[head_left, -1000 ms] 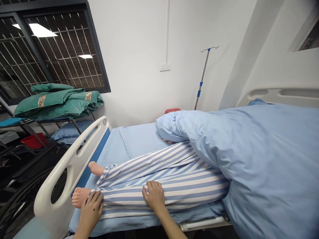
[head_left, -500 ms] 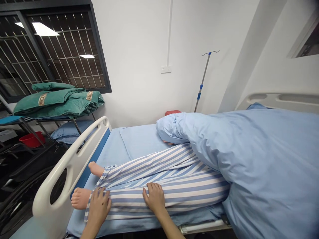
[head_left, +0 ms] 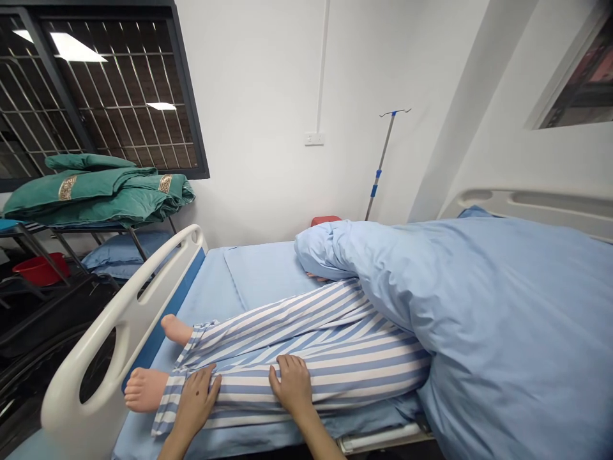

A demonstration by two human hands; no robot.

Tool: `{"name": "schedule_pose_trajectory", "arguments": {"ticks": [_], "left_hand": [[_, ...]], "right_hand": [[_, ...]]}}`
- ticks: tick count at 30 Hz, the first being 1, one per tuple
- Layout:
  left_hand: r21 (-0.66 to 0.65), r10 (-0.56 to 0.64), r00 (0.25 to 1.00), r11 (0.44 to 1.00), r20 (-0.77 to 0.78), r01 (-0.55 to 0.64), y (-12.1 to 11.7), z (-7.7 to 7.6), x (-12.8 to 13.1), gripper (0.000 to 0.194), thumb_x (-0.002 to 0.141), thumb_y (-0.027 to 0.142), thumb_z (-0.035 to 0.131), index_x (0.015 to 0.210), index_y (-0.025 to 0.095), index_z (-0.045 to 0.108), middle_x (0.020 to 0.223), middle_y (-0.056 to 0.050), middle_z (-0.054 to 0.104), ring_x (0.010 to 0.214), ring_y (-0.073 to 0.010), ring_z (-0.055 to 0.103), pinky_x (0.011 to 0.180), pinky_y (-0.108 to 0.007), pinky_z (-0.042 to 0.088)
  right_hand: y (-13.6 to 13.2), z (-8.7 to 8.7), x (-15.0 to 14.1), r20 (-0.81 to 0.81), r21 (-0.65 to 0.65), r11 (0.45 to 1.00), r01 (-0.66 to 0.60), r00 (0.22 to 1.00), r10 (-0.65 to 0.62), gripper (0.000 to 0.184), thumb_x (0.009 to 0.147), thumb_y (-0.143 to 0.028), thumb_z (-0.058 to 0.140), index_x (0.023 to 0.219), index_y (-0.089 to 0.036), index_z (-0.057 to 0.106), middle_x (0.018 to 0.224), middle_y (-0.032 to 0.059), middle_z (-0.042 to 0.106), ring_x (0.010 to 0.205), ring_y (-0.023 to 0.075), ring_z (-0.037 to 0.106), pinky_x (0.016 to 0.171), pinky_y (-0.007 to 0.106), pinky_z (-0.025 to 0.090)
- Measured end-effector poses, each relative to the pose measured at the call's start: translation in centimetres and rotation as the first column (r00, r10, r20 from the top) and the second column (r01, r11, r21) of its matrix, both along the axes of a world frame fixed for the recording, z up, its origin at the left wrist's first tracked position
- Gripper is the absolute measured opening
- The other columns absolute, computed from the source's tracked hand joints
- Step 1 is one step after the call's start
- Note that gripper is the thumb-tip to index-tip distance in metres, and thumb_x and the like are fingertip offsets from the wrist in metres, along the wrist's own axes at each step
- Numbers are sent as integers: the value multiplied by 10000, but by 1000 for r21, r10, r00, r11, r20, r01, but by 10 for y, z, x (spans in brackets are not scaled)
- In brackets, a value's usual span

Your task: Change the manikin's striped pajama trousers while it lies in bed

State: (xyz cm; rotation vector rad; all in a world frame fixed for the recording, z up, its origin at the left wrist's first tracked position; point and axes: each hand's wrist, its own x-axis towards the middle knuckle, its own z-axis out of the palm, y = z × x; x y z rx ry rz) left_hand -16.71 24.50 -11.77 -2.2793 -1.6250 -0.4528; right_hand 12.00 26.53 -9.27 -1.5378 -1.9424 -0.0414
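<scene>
A figure with manikin-like bare feet [head_left: 146,390] lies on the bed in blue-and-white striped trousers [head_left: 335,364]. My left hand [head_left: 198,395] rests on the near trouser leg just above the ankle, fingers laid over the cloth and slightly apart. Farther up the same leg, around the shin or knee, my right hand [head_left: 293,383] lies flat with its thumb spread. Neither hand grips anything. A light blue quilt [head_left: 479,306] covers the figure's upper body, folded back at the thighs. Part of a hand [head_left: 317,277] shows under the quilt's edge.
The cream footboard [head_left: 119,338] rises left of the feet, and a headboard [head_left: 536,198] stands at the far right. Behind the bed are an IV pole [head_left: 383,160] and a red object [head_left: 325,220]. Folded green quilts [head_left: 110,195] lie by the window, above a red basin [head_left: 42,269].
My left hand has shifted slightly up the leg from the trouser hem. The right hand stays at about the same spot. The camera view has turned a little to the right.
</scene>
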Motion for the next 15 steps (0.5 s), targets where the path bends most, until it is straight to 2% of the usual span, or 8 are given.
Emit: {"name": "schedule_pose_trajectory", "arguments": {"ticks": [3,7,10,13,15], "left_hand": [[-25,-4,997,1000,75,6,3,10,6,295,879,253,384,943,212,669,1059,-84,677,969,-231,597,860,-382,436],[-66,44,949,997,311,-25,17,36,25,287,869,281,378,940,180,637,1008,-89,672,983,-221,579,902,-374,418],[-218,152,881,974,448,-57,29,51,37,270,863,304,380,928,184,613,942,-63,671,933,-193,589,873,-332,432],[-391,296,886,909,356,-146,33,49,38,281,868,274,345,858,205,617,857,-39,672,852,-186,603,785,-304,440],[-423,327,915,882,234,-208,29,41,33,289,845,195,348,878,209,635,921,-55,679,887,-205,601,764,-305,429]], "right_hand": [[0,1,0,5,-8,1000,-1,1000,1,126,828,-263,477,792,-190,572,765,48,589,786,195,509,773,320,308],[0,1,0,13,-7,1000,1,1000,-1,125,827,-261,479,786,-189,573,761,50,590,780,193,509,766,315,308],[0,0,0,20,4,1000,8,1000,-8,132,829,-261,477,781,-186,574,755,51,588,777,189,511,762,310,308],[0,-1,0,24,13,1000,0,1000,0,130,830,-255,474,795,-183,577,758,48,591,782,185,518,764,305,309],[0,-1,0,25,16,1000,-4,1000,4,127,829,-252,474,797,-184,577,756,43,591,779,182,520,764,304,310]]}}
